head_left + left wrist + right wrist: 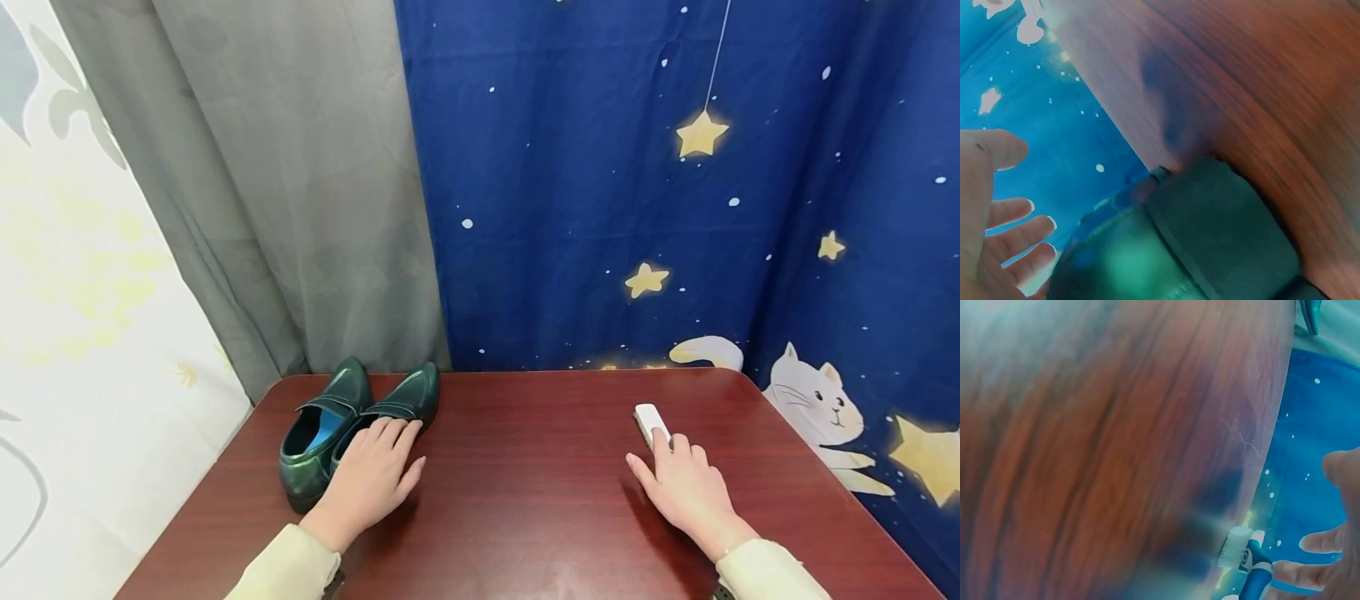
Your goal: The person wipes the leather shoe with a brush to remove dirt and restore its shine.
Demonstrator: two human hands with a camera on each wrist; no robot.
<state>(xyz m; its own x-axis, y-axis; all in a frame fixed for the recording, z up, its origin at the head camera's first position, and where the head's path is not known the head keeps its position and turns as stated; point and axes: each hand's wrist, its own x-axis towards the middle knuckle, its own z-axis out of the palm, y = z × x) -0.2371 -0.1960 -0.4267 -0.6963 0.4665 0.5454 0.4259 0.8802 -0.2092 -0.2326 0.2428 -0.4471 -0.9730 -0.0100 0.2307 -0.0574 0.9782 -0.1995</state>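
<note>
Two dark green loafers (303, 482) stand side by side at the table's back left, toes toward the curtain. My left hand (371, 471) hovers at the right loafer (414, 393), covering part of its opening; its fingers are spread and loosely bent. In the left wrist view, the thumb and fingers show beside the heel of a loafer (1222, 231). At the back right lies a small brush (647, 415) with a white top. My right hand (690, 487) reaches over it, fingers extended, a fingertip at its near part. Pale bristles and a blue handle show on the brush (1234, 549) in the right wrist view.
The reddish-brown wooden table (525, 492) has rounded far corners. Directly behind it hang a grey curtain (300, 183) and a blue curtain (570, 183) with stars. A bright patterned cloth (90, 292) hangs on the left.
</note>
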